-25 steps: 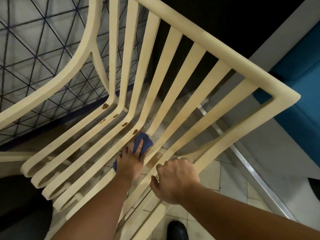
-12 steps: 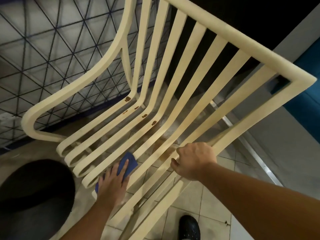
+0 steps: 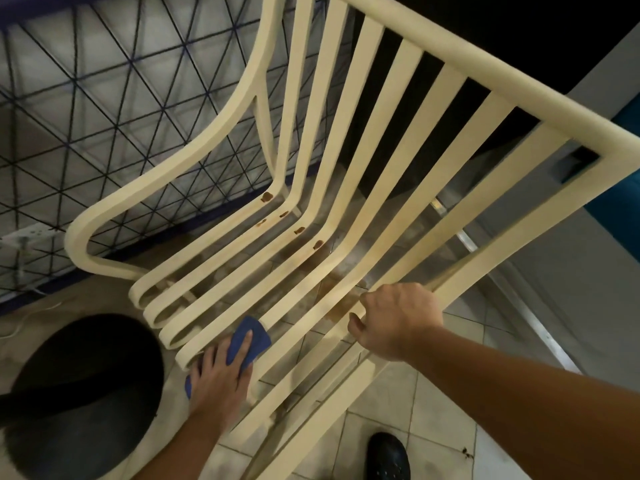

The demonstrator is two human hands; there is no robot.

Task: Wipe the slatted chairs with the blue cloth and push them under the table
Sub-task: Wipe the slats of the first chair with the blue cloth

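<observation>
Near the front edge of the seat, my left hand presses the blue cloth with straight fingers onto a middle slat of the slatted chair. My right hand grips a slat nearer the right edge, steadying the tilted frame. Brown stains show at the seat's back bend. I judge the wiping unfinished and the pushing in not yet begun.

Seemingly a home porch or balcony. Tiled floor, dark lattice grille on the left, cream slatted chair. Metal door track beside a blue wall
</observation>
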